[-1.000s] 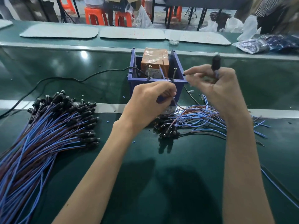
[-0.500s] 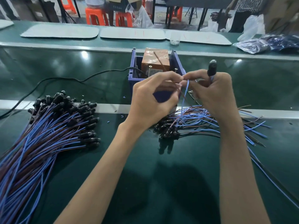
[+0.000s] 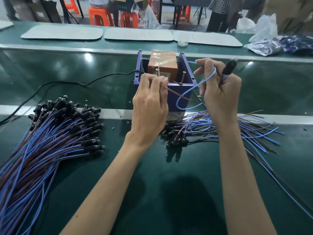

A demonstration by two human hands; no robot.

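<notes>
My left hand (image 3: 149, 106) pinches the end of a brown wire (image 3: 176, 94) and holds it near the left metal pin (image 3: 157, 70) of the blue test box (image 3: 183, 99). In my right hand (image 3: 220, 92) I grip a black connector (image 3: 229, 66), and its fingers pinch the end of the blue wire (image 3: 191, 89), which loops down in front of the box. Inside the box stands an orange block (image 3: 162, 62), and a second pin (image 3: 183, 77) rises at its right front.
A big bundle of finished blue and brown leads (image 3: 50, 141) lies at the left. A smaller heap of leads (image 3: 203, 129) lies behind my wrists. A black cable (image 3: 81, 83) runs left from the box. White mats (image 3: 138, 34) and plastic bags (image 3: 279, 46) lie beyond.
My hands have parted. The left one carried the brown wire left toward the box's left pin, and the right one drew the blue wire up and to the right.
</notes>
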